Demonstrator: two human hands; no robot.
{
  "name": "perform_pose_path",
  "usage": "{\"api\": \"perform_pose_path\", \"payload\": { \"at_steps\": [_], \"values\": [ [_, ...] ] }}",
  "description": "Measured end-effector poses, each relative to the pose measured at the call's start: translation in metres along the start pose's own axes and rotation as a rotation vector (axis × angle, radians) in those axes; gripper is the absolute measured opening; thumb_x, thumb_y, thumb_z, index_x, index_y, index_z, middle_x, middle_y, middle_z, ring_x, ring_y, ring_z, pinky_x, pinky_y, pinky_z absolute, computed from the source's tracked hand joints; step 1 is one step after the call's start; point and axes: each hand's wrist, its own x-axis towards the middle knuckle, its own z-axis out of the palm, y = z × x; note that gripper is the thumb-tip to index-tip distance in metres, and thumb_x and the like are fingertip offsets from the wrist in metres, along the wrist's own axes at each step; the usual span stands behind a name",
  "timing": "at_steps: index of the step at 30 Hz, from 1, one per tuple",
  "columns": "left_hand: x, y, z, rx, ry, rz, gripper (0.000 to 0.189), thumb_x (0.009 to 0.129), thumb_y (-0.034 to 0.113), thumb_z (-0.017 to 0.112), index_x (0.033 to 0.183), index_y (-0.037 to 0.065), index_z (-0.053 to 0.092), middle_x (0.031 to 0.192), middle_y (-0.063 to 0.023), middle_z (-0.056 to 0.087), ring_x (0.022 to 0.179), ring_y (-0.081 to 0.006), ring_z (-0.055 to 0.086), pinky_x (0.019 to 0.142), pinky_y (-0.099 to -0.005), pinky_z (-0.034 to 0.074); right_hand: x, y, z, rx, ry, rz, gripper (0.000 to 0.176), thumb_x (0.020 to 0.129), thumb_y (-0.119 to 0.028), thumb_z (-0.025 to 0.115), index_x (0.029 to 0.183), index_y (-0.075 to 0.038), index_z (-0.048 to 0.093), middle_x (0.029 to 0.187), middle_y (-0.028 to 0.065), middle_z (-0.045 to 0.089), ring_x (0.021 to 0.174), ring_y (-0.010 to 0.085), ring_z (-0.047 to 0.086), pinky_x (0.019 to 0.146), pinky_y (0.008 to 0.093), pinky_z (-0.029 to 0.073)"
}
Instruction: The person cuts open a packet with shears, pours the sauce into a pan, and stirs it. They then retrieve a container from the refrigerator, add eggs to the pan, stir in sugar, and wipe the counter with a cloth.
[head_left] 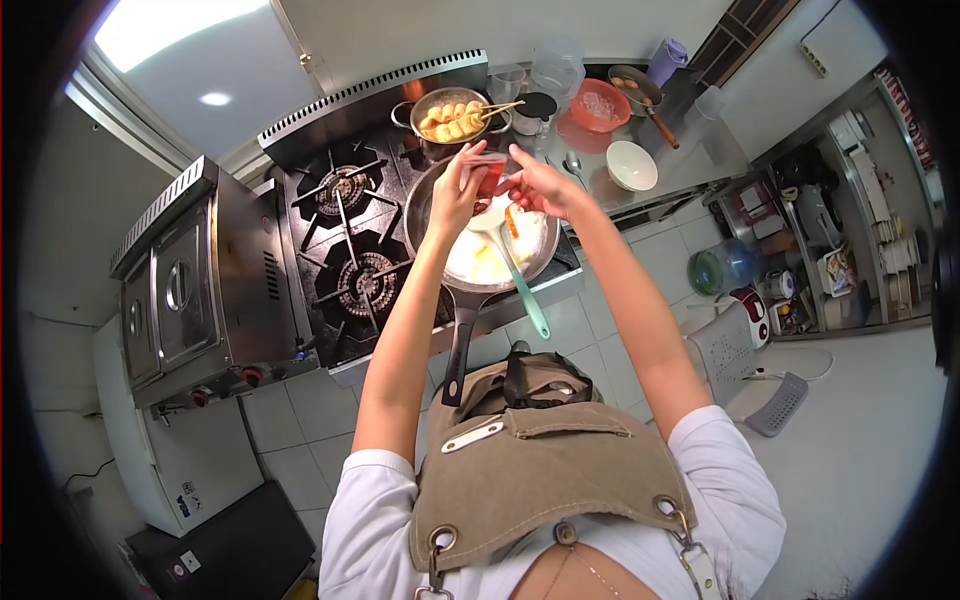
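Apron canvas (545,470) lies nearest, with both bare arms running out from it to the stove. Below the fingers a black pan handle (458,345) points back toward the body, and a teal-handled spatula (525,290) rests with its blade in the frying pan (414,215), which holds a pale, creamy layer.

Directly over that pan the left hand (455,190) has its fingers (470,160) closed round a small red tub (490,172), tipped toward the food. The right hand (540,185) brings its fingertips (520,165) together at the tub's other edge; whether they grip it or only scrape at it I cannot tell. An orange-red streak lies in the pan just under the right fingers.

By my reading the step is emptying the tub into the pan. Next would be freeing one hand for the spatula, which means reaching down and back from where the fingers are.

Beyond the fingers stands a pot (436,146) of skewers (455,118), and off to their right a white bowl (632,165) and an orange bowl (600,105).
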Motion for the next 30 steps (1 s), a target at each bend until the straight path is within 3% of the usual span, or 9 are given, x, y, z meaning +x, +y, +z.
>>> {"api": "perform_pose_path", "payload": {
  "at_steps": [1, 5, 7, 9, 11, 13, 14, 18, 30],
  "values": [
    [-0.001, 0.002, -0.001, 0.126, -0.012, 0.087, 0.014, 0.085, 0.004, 0.055, 0.098, 0.003, 0.06, 0.12, -0.0151, 0.057, 0.119, -0.03, 0.048, 0.099, -0.0393, 0.037, 0.001, 0.004, -0.003, 0.159, -0.167, 0.022, 0.056, 0.091, -0.052, 0.041, 0.084, -0.001, 0.063, 0.062, -0.0025, 0.045, 0.056, 0.0087, 0.039, 0.054, 0.0224, 0.037],
    [-0.019, 0.016, -0.003, 0.339, -0.081, 0.152, 0.021, 0.08, 0.002, 0.058, 0.099, 0.008, 0.065, 0.132, -0.0125, 0.047, 0.128, -0.0362, 0.035, 0.106, -0.0437, 0.027, 0.004, 0.02, -0.006, 0.295, -0.153, -0.085, 0.03, 0.092, -0.032, 0.049, 0.091, -0.004, 0.06, 0.07, -0.0016, 0.051, 0.058, 0.0076, 0.041, 0.055, 0.0214, 0.038],
    [-0.033, 0.026, -0.004, 0.485, -0.097, 0.178, 0.036, 0.077, 0.003, 0.059, 0.112, 0.011, 0.059, 0.135, -0.0159, 0.041, 0.129, -0.0357, 0.032, 0.106, -0.0438, 0.026, 0.009, 0.03, -0.008, 0.342, -0.217, -0.113, 0.022, 0.092, -0.025, 0.051, 0.094, -0.004, 0.059, 0.074, -0.0011, 0.054, 0.059, 0.0072, 0.044, 0.055, 0.0213, 0.04],
    [-0.045, 0.043, -0.001, 0.18, 0.162, -0.158, 0.055, 0.073, 0.008, 0.06, 0.127, 0.01, 0.047, 0.132, -0.019, 0.043, 0.12, -0.0324, 0.044, 0.103, -0.0408, 0.032, 0.013, 0.033, -0.005, 0.159, -0.144, -0.175, 0.02, 0.094, -0.02, 0.047, 0.096, -0.004, 0.058, 0.082, 0.0007, 0.059, 0.066, 0.0072, 0.05, 0.06, 0.0219, 0.044],
    [-0.056, 0.014, -0.005, -0.763, 0.124, -0.899, 0.047, 0.086, 0.033, 0.05, 0.122, 0.002, 0.047, 0.121, -0.0166, 0.053, 0.108, -0.024, 0.054, 0.092, -0.033, 0.043, 0.02, 0.037, -0.001, 0.124, -0.172, -0.189, 0.02, 0.094, -0.02, 0.046, 0.098, -0.004, 0.058, 0.085, 0.0013, 0.06, 0.071, 0.0074, 0.053, 0.065, 0.0219, 0.045],
    [-0.051, 0.016, -0.016, -1.358, -0.18, -1.013, 0.044, 0.088, 0.038, 0.046, 0.111, 0.001, 0.053, 0.108, -0.0133, 0.06, 0.099, -0.0221, 0.059, 0.088, -0.0325, 0.045, 0.027, 0.045, 0.006, 0.081, -0.201, -0.237, 0.022, 0.095, -0.022, 0.045, 0.098, -0.006, 0.059, 0.083, 0.0, 0.06, 0.065, 0.0063, 0.051, 0.057, 0.0205, 0.042],
    [-0.05, 0.018, -0.015, -1.305, -0.094, -1.039, 0.036, 0.089, 0.031, 0.049, 0.105, -0.001, 0.055, 0.099, -0.0112, 0.063, 0.091, -0.0204, 0.061, 0.086, -0.0329, 0.048, 0.032, 0.05, 0.008, 0.019, -0.211, -0.257, 0.025, 0.096, -0.024, 0.044, 0.098, -0.006, 0.061, 0.08, -0.0009, 0.059, 0.063, 0.0061, 0.05, 0.056, 0.021, 0.042],
    [-0.056, -0.011, -0.009, -1.074, 0.107, -0.861, 0.02, 0.089, 0.006, 0.049, 0.107, -0.001, 0.053, 0.099, -0.0094, 0.062, 0.089, -0.0173, 0.062, 0.081, -0.0285, 0.051, 0.031, 0.047, 0.014, -0.291, -0.096, -0.239, 0.028, 0.095, -0.028, 0.045, 0.094, -0.006, 0.062, 0.075, -0.0015, 0.057, 0.06, 0.0066, 0.05, 0.055, 0.0208, 0.041],
    [-0.073, -0.024, 0.022, -1.079, 0.399, -0.8, 0.019, 0.085, -0.003, 0.05, 0.103, -0.001, 0.052, 0.094, -0.0072, 0.06, 0.084, -0.0148, 0.059, 0.08, -0.026, 0.048, 0.03, 0.049, 0.013, -0.486, -0.227, -0.168, 0.028, 0.09, -0.029, 0.052, 0.099, -0.005, 0.062, 0.075, -0.0021, 0.055, 0.063, 0.0051, 0.047, 0.06, 0.0228, 0.046]
  ]
}}
